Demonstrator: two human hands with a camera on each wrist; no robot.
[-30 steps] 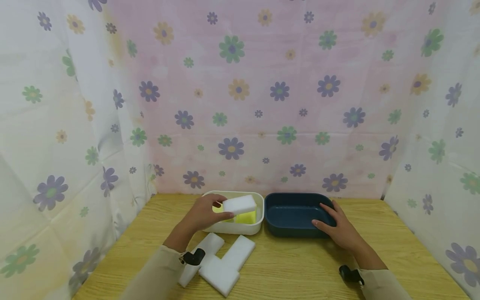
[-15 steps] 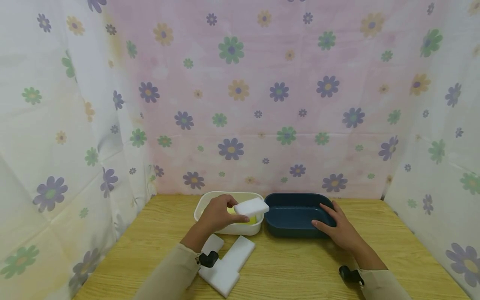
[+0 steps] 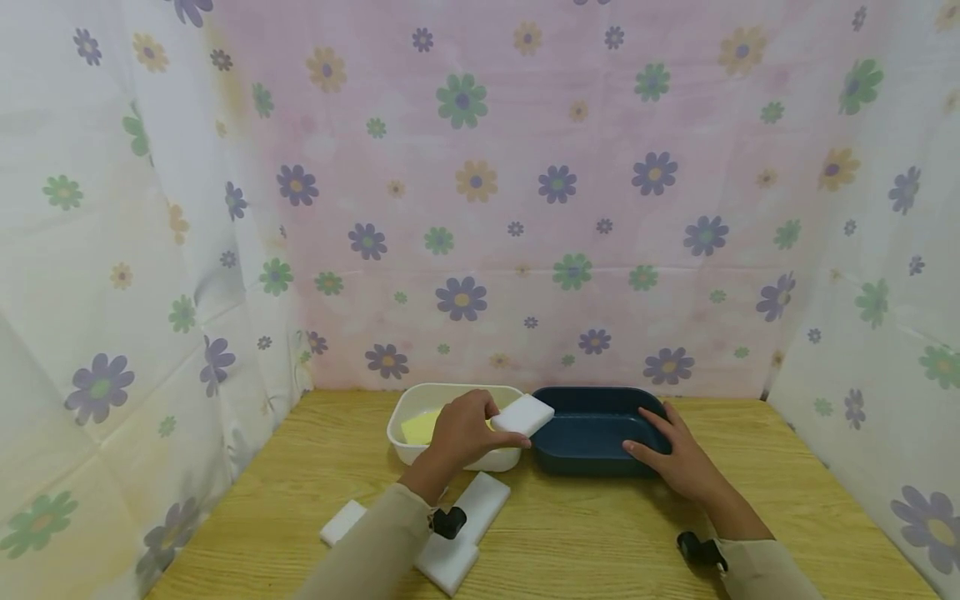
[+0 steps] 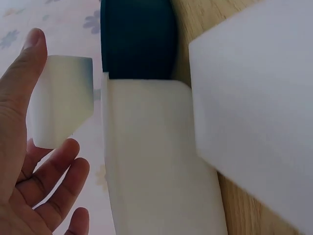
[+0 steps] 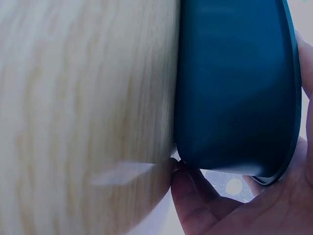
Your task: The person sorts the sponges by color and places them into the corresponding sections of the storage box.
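My left hand (image 3: 467, 429) pinches a white block-shaped sponge (image 3: 525, 414) between thumb and fingers, above where the two containers meet. In the left wrist view the sponge (image 4: 66, 100) lies against the thumb. Under that hand, a white container (image 3: 405, 417) holds yellow sponge (image 3: 420, 427), partly hidden by the hand. Beside it stands a dark blue container (image 3: 585, 429), with no contents visible. My right hand (image 3: 682, 458) holds its right end, thumb toward the front and fingers toward the back; the right wrist view shows the hand (image 5: 254, 210) around that end.
Several white sponge pieces lie on the wooden table (image 3: 585, 533) in front of the white container, one of them a long block (image 3: 483, 500); my left forearm partly covers them. A flowered cloth (image 3: 525, 250) hangs behind the table and along both sides.
My left hand has carried the white sponge rightward, from above the white container to the dark blue container's left edge. The right hand and both containers stay in place.
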